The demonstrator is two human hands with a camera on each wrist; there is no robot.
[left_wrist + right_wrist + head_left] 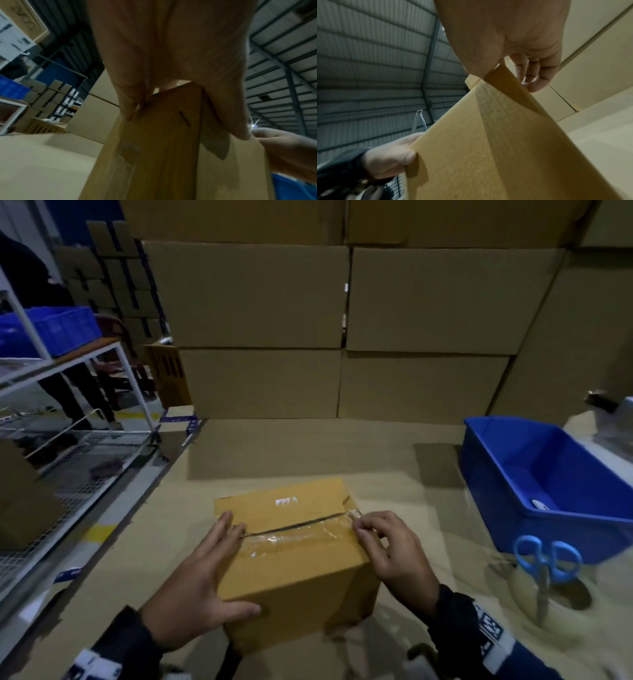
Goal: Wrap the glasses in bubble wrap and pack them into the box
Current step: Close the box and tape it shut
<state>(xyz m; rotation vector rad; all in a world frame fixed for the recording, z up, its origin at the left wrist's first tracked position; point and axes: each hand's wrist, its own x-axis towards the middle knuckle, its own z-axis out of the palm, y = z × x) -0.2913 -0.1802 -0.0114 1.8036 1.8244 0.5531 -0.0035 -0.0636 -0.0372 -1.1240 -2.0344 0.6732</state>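
A small brown cardboard box (294, 577) sits on the cardboard-covered table with its top flaps down. A strip of clear tape (291, 537) runs along the seam. My left hand (205, 570) lies flat against the box's left side, fingers straight and reaching onto the top, thumb on the near face. My right hand (376, 539) is at the top right edge, fingers curled, pinching the crumpled tape end (354, 513). The wrist views show the box (154, 148) (488, 148) held between both hands. No glasses or bubble wrap are in view.
A blue plastic bin (548, 491) stands to the right. In front of it, blue-handled scissors (548, 563) stand in a tape roll (548, 597). Large stacked cartons (342, 320) wall off the table's far side. On the left are a wire shelf cart (68, 467) and a person (34, 285).
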